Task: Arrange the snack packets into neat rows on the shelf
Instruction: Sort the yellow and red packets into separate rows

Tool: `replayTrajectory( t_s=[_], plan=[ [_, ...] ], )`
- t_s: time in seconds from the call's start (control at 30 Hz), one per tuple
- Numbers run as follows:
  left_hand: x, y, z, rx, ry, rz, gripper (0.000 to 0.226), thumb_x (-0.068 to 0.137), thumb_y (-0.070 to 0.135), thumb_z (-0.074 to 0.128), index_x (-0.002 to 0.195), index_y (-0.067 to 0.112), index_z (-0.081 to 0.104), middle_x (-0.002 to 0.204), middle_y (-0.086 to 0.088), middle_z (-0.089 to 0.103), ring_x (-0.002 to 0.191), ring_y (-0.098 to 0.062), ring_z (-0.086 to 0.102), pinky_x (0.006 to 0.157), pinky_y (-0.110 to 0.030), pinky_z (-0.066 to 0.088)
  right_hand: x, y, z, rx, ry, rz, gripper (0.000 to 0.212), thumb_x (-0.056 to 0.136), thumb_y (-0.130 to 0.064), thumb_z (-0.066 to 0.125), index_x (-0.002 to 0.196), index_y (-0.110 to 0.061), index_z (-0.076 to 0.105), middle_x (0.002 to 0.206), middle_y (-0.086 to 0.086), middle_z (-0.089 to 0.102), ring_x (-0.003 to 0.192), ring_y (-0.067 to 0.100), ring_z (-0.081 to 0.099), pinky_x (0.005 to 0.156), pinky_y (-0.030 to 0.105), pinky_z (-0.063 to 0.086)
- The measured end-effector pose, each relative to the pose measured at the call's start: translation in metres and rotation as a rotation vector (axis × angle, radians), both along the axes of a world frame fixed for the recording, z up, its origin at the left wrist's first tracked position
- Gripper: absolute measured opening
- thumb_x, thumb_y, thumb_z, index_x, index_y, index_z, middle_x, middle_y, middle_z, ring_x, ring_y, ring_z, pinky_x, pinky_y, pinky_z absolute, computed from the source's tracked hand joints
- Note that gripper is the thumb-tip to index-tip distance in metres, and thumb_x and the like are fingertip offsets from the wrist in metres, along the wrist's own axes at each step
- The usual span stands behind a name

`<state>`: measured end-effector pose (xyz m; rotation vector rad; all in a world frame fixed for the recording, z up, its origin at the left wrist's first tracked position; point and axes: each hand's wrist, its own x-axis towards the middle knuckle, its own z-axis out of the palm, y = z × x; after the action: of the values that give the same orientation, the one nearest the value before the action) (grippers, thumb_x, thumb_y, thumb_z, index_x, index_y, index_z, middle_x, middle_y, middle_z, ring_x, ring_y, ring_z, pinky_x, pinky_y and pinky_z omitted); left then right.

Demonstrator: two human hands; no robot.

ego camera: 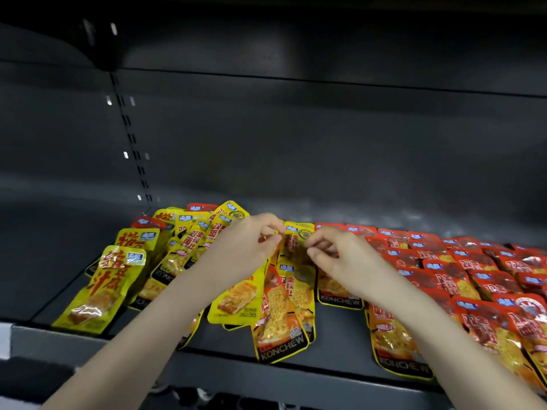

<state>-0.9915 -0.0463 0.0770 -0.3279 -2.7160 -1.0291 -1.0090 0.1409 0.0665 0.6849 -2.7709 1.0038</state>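
both hands are meeting over the middle of the shelf [337,332], the left hand [245,247] and right hand [331,255] each pinching the top edge of one yellow packet [296,242] with curled fingertips. at nine o'clock from them a loose heap [189,232] of yellow packs is lying askew; at three o'clock red packets [473,279] are overlapping in rows. the left forearm [165,309] is covering part of the heap, the right forearm [414,315] part of the red rows. the pinched packet is showing blurred, and the red rows are running off at three o'clock.
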Motion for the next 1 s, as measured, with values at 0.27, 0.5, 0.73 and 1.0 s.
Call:
replayTrajectory(
  t_s=[0.27, 0.5, 0.73, 1.0],
  plan=[
    [0.022, -0.005, -0.029, -0.198, 0.011, -0.012, 0.022, 0.091, 0.025, 0.055, 0.112, 0.028, 0.059, 0.111, 0.013, 0.062, 0.110, -0.009, 0.053, 0.095, -0.032, 0.043, 0.020, -0.034, -0.018, 0.126, 0.017, 0.011, 0.023, 0.090, -0.025, 0.055, 0.112, -0.022, 0.060, 0.108, -0.004, 0.064, 0.100, 0.016, 0.058, 0.077, 0.023, 0.039],
    [0.022, -0.004, -0.046, -0.472, 0.104, -0.033, 0.036, 0.096, 0.031, 0.044, 0.131, 0.023, 0.047, 0.133, 0.011, 0.043, 0.123, -0.016, 0.032, 0.106, -0.031, 0.028, 0.022, -0.049, -0.034, 0.134, 0.044, -0.082, 0.029, 0.094, -0.029, 0.049, 0.112, -0.008, 0.060, 0.109, 0.007, 0.060, 0.102, 0.022, 0.055, 0.076, 0.023, 0.033],
    [0.022, -0.002, -0.060, -0.497, 0.245, 0.012, 0.020, 0.083, 0.022, 0.055, 0.096, 0.010, 0.066, 0.106, 0.004, 0.055, 0.098, -0.023, 0.052, 0.078, -0.039, 0.049, 0.024, -0.047, -0.038, 0.107, 0.020, -0.088, 0.023, 0.093, -0.027, 0.054, 0.101, -0.007, 0.064, 0.098, 0.000, 0.049, 0.095, 0.020, 0.053, 0.071, 0.018, 0.029],
    [0.020, -0.001, -0.057, -0.351, 0.199, 0.034, 0.034, 0.097, 0.030, 0.041, 0.129, 0.023, 0.049, 0.127, 0.013, 0.047, 0.120, -0.012, 0.037, 0.100, -0.030, 0.034, 0.023, -0.046, -0.036, -0.103, -0.082, -0.084, 0.014, 0.088, -0.017, 0.057, 0.074, -0.019, 0.060, 0.083, -0.002, 0.062, 0.080, 0.013, 0.056, 0.068, 0.018, 0.039]
  ],
)
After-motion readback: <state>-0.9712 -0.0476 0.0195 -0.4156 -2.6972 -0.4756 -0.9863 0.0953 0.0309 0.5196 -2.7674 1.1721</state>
